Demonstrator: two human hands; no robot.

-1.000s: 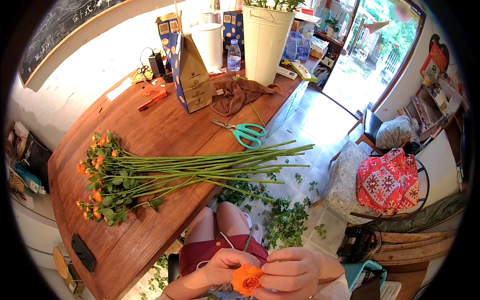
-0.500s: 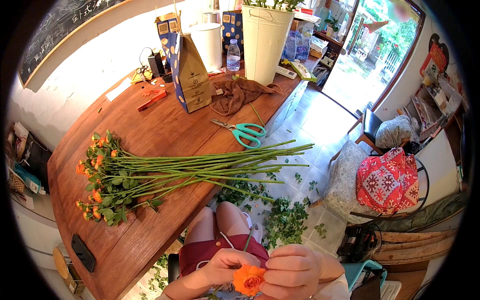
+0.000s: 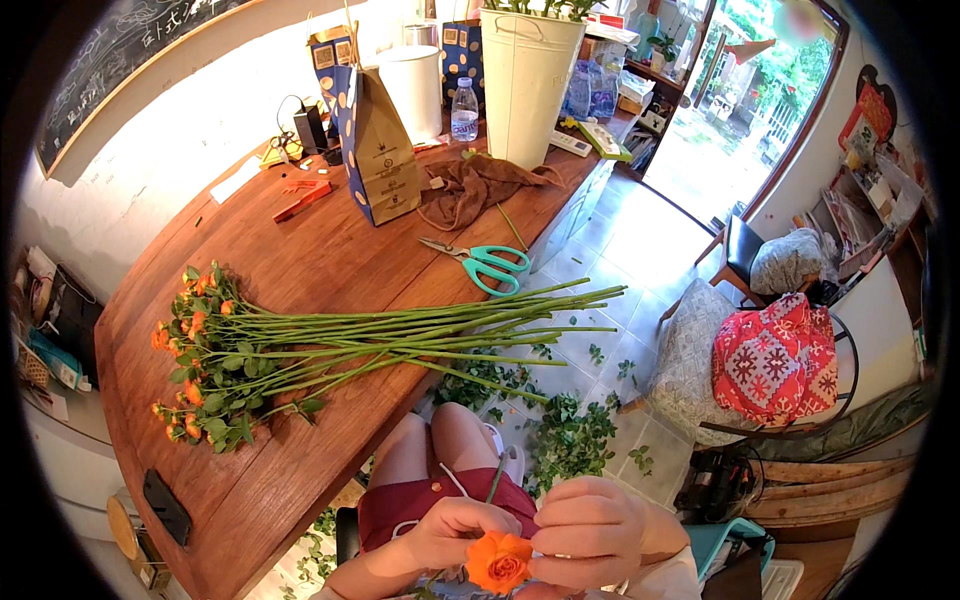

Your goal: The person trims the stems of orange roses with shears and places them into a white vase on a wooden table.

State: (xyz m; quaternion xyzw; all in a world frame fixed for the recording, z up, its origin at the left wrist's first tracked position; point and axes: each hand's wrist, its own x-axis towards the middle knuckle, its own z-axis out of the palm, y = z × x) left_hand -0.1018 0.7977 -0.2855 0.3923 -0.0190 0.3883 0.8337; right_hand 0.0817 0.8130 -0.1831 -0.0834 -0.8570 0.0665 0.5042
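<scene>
Over lap, gripping orange rose (image 3: 498,562) between left hand (image 3: 455,530) and right hand (image 3: 588,530), fingers pinching bloom, beside wooden table (image 3: 300,250).

One head-worn fisheye view looks steeply down, close over the hands at its lower edge, the desk (image 3: 300,270) stretching away left.

Bench: my long reddish-brown wooden worktop (image 3: 300,250).
On it: orange long-stemmed roses (image 3: 330,345), teal-handled scissors (image 3: 480,262), brown paper bag (image 3: 380,150).
</scene>
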